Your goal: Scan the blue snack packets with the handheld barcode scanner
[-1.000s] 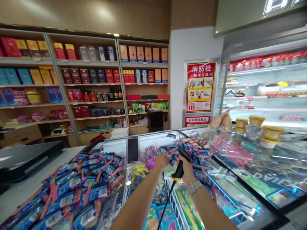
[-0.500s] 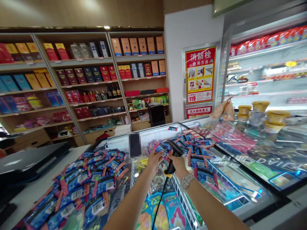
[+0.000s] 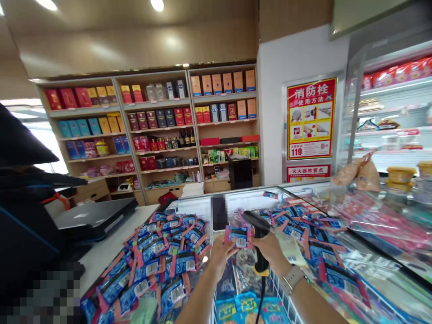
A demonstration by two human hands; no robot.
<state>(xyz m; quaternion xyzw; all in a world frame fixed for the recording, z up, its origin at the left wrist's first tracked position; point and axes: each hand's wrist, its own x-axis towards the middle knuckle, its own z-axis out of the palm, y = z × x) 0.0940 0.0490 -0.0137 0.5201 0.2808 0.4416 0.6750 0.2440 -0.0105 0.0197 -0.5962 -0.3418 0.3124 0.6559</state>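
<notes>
My left hand (image 3: 220, 252) pinches a small blue and pink snack packet (image 3: 238, 236) and holds it up with its barcode label facing me. My right hand (image 3: 270, 249), with a watch on the wrist, grips a black handheld barcode scanner (image 3: 259, 230) with a yellow base and a dangling cable. The scanner's head sits just to the right of the packet, almost touching it. Both hands hover over the glass lid of a chest freezer (image 3: 364, 265). A heap of like packets (image 3: 158, 256) lies to the left and more packets (image 3: 317, 252) lie to the right.
A closed grey laptop (image 3: 94, 217) lies on the white counter at left. A person in dark clothing (image 3: 23, 216) stands at the far left edge. Shelves of boxed goods (image 3: 158, 130) fill the back wall. Tubs (image 3: 401, 174) and a chilled display stand at right.
My left hand has picked a packet off the freezer lid and raised it beside the scanner. The view has swung, bringing the person at the left into sight.
</notes>
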